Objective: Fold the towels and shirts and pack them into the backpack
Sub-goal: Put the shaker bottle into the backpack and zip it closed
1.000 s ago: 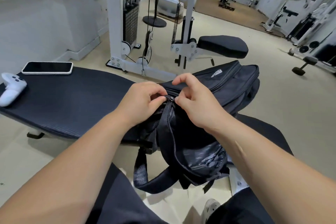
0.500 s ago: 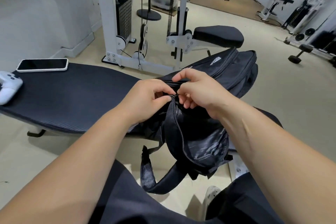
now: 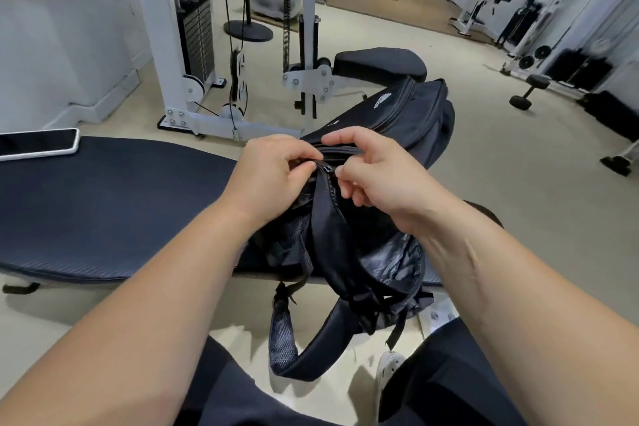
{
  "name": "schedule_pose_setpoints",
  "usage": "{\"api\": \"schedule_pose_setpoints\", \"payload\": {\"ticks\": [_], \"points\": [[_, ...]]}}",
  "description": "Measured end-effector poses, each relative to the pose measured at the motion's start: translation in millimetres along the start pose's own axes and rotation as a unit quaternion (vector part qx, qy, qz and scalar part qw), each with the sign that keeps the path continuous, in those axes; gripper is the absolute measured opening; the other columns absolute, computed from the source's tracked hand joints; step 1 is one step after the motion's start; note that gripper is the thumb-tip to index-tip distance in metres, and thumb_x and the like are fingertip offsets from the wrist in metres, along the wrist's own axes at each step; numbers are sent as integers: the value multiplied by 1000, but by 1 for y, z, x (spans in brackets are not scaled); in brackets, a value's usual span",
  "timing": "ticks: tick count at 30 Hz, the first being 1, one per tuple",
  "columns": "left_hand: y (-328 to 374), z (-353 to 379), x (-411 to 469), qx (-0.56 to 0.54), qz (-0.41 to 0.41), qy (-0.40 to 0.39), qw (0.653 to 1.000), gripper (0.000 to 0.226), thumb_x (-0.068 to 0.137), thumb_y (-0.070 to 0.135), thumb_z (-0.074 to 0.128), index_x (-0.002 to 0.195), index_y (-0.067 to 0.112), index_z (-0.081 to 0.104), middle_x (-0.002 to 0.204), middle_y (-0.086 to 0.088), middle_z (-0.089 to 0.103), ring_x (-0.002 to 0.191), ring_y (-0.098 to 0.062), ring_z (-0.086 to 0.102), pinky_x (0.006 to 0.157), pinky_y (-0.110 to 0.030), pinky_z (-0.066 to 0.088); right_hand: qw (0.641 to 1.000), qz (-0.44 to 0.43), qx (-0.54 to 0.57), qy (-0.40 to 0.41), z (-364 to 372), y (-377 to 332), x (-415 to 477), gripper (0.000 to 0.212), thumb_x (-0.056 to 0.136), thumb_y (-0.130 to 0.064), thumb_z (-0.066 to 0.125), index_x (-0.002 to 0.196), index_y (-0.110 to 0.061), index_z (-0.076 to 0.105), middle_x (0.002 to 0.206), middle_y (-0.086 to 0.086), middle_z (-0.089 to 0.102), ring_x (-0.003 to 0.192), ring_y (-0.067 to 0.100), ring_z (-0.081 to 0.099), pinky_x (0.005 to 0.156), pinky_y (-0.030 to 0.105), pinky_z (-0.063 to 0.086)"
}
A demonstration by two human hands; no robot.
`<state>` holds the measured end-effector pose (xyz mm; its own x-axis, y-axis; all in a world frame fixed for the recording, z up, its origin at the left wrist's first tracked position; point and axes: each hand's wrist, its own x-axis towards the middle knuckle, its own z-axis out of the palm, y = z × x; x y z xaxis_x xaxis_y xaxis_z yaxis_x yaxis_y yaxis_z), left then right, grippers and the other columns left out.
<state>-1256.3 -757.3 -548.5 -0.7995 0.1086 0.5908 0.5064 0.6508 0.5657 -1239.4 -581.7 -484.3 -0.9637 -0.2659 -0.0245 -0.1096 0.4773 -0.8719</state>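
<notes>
A black backpack (image 3: 408,121) lies on the right end of a dark padded bench (image 3: 103,204), its straps hanging off the near edge. My left hand (image 3: 273,176) and my right hand (image 3: 377,173) meet at the top of its main zipper (image 3: 330,183). Each hand pinches the fabric or a zipper pull there; the pulls themselves are hidden by my fingers. The zipper line below my hands looks drawn together. No towels or shirts are visible.
A phone (image 3: 36,143) lies on the bench's far left. A white cable machine (image 3: 193,45) and a black padded seat (image 3: 378,66) stand behind the bench. A dumbbell (image 3: 527,92) lies on the floor at the right. My legs and a white shoe (image 3: 389,367) are below.
My view has shifted right and closer; the white controller at the far left has left the frame. Both hands stay pinched at the zipper top, my right fingers now a little more spread.
</notes>
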Motion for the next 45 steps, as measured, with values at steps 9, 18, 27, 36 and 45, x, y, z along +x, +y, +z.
{"api": "schedule_pose_setpoints", "payload": {"ticks": [9,18,27,36,45], "points": [[-35,-45,-5,31,-170,7,985,18,85,7,69,92,22,77,76,15,66,70,5,57,75,-19,49,999,-30,27,18,-23,13,-17,48,92,1,49,124,-34,60,59,7,56,52,15,46,51,21,40],[39,-48,-2,60,74,-98,991,32,78,46,70,102,25,76,97,12,69,95,-13,57,90,-31,46,993,-104,28,-43,-23,-9,-22,52,95,2,51,132,-35,52,65,10,61,53,19,51,51,16,40],[33,-42,-8,85,52,-55,994,7,85,24,77,85,20,71,84,8,67,85,-15,58,80,-31,46,992,-115,-45,23,-44,-1,-27,54,92,0,52,129,-40,53,61,5,59,55,20,51,57,33,45],[23,-90,-3,130,-88,-81,984,21,76,19,82,75,33,65,77,15,67,75,-4,63,76,-32,52,988,-151,2,-14,-47,1,-29,40,98,-1,51,122,-32,53,66,8,61,56,14,53,58,21,45],[90,-34,13,195,51,-125,971,17,88,39,69,99,27,71,94,6,64,99,-22,56,89,-42,49,990,-130,63,7,-46,15,-25,15,96,3,54,92,-10,60,64,8,64,54,14,54,50,15,40]]}}
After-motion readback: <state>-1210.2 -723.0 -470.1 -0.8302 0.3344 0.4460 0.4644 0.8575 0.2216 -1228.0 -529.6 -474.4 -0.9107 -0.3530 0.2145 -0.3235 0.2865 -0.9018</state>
